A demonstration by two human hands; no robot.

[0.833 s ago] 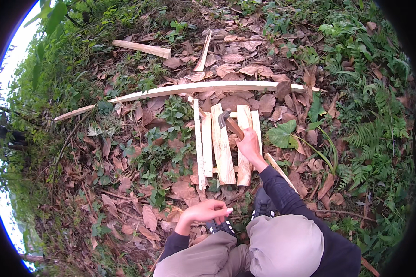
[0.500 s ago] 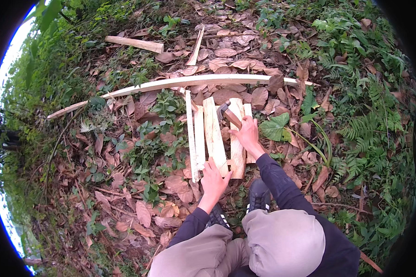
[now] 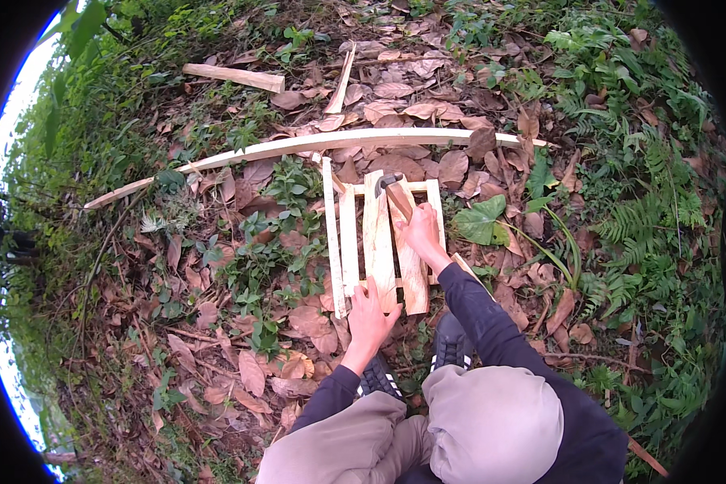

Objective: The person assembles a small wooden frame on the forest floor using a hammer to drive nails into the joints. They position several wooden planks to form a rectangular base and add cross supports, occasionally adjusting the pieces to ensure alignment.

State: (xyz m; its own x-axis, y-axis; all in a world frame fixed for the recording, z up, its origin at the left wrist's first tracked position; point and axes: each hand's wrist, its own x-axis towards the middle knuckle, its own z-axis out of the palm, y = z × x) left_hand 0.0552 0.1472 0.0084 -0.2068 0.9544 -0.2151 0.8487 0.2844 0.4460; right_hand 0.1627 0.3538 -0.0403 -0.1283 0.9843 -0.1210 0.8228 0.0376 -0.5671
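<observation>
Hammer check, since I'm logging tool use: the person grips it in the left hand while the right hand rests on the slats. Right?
Not quite. The head view shows the hammer gripped in the right hand, while the left hand rests on the slats.

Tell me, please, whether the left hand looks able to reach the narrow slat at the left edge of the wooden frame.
Probably yes. The left hand rests on the near end of the frame, and the narrow slat lies just beside it, uncovered, with only dry leaves next to it.
</observation>
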